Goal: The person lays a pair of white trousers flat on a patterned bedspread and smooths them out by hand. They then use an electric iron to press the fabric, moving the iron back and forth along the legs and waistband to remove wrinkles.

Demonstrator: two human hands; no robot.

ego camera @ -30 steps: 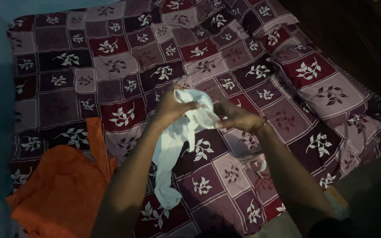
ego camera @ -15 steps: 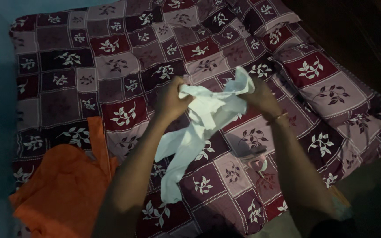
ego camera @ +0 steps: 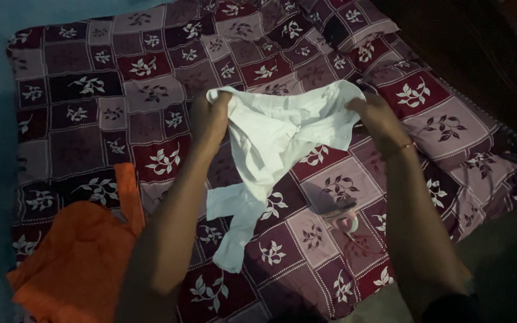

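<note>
Fingers of the left hand [ego camera: 209, 116] and right hand [ego camera: 373, 113] pinch the white garment's [ego camera: 276, 134] top corners, its length trailing down toward the patterned bed [ego camera: 91, 90].

Bedspread [ego camera: 91, 90] fills most of the frame: maroon, purple and pale squares with white leaf prints. Orange cloth [ego camera: 79, 263] lies crumpled at lower left, partly over the bedspread's edge. Small pinkish item [ego camera: 345, 221] sits on the bedspread at lower centre-right, too dim to identify. Dark wooden furniture [ego camera: 480, 54] at upper right.
</note>
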